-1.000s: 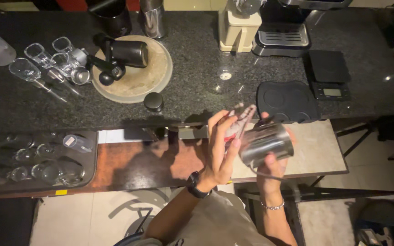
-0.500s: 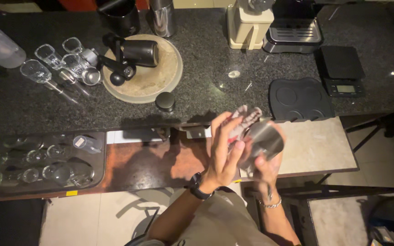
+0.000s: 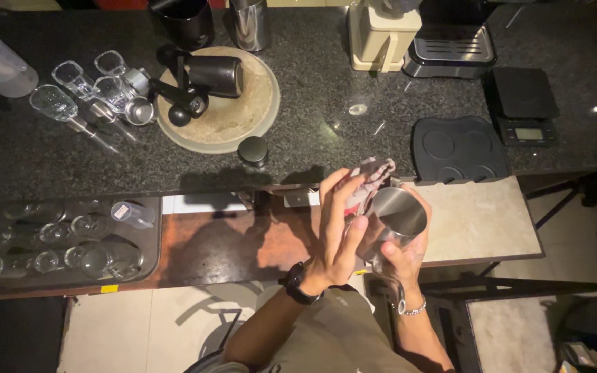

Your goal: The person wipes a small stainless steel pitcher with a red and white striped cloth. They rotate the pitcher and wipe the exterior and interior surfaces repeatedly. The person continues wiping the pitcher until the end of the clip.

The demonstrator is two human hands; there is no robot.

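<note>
My right hand [image 3: 401, 257] grips a steel milk pitcher [image 3: 396, 220] from below, its open mouth turned up and to the right. My left hand [image 3: 338, 228], with a black watch on the wrist, presses a red-and-white patterned cloth [image 3: 366, 181] against the pitcher's left side. Both hands hover over the edge between the brown lower shelf and a pale stone slab [image 3: 478, 217].
On the black granite counter [image 3: 312, 117] stand a round tray [image 3: 243, 117] with a dark grinder, several glasses [image 3: 84, 97], a black tamping mat [image 3: 457, 148], a scale [image 3: 523, 103], a cream grinder and an espresso machine [image 3: 450, 38]. A tray of glasses [image 3: 63, 242] sits lower left.
The pitcher has turned from lying sideways to mouth up, and my right hand has shifted under it. The cloth stays pressed on its side.
</note>
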